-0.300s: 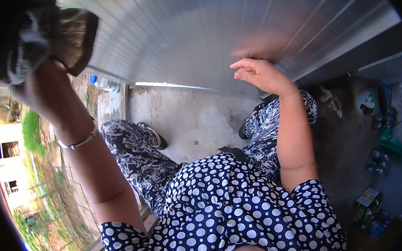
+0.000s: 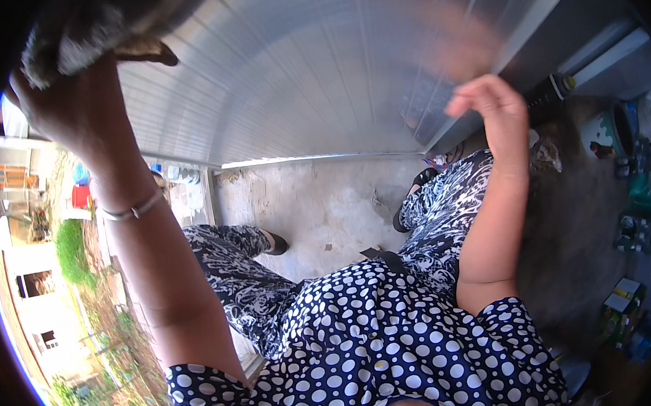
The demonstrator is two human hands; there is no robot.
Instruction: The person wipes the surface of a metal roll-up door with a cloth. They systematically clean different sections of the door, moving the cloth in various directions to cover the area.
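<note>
My left hand [image 2: 69, 104] is raised at the upper left, closed on a dark grey cloth [image 2: 91, 40] bunched over its fingers. Part of the cloth lies in shadow at the picture's edge. The cloth is against or very near a tall, ribbed, silvery panel [image 2: 294, 77] in front of me; contact cannot be made out. My right hand [image 2: 496, 104] hangs in the air before the panel's right side, fingers loosely bent, holding nothing. Its blurred reflection shows on the panel.
A window opening with greenery [image 2: 76, 254] lies to my left, plastic bottles [image 2: 180, 173] beside its frame. On the right stand a white-and-green bucket [image 2: 607, 134], packs of bottles [image 2: 633, 234] and a green box [image 2: 623, 303]. Concrete floor [image 2: 325, 195] is under my feet.
My left hand and the cloth have moved up and a little right. My right hand has shifted right, its fingers more bent. The view has tilted slightly.
</note>
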